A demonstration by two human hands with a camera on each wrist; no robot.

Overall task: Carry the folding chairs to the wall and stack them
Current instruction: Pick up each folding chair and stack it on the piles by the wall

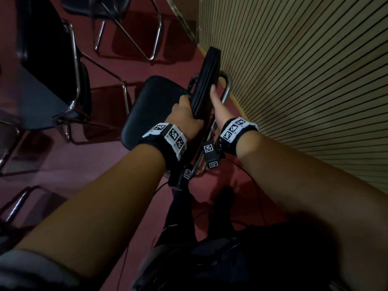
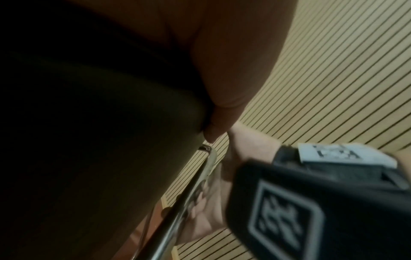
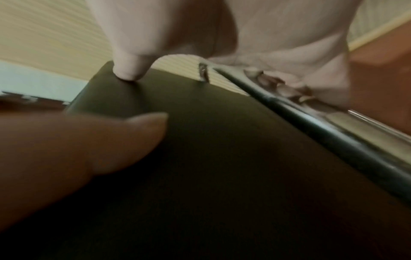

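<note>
Both forearms fill the near part of the head view, reaching down and forward to one folding chair held just beside the slatted wall. Its black backrest stands nearly edge-on between the two hands, and its padded seat juts out to the left, so the chair does not look fully folded. On one side the left hand has fingers curled round the near end of the backrest. Opposite it, the right hand grasps the far side: the right wrist view shows its thumb pressing on the black pad while its fingers wrap the chrome tube behind. So the carry to the wall seems about finished for this chair; closing it flat and leaning it against the wall appears to remain. No stack can be seen at the wall from here. At least two more chairs stand open on the red floor to the left and behind, so most of the task probably lies ahead.
</note>
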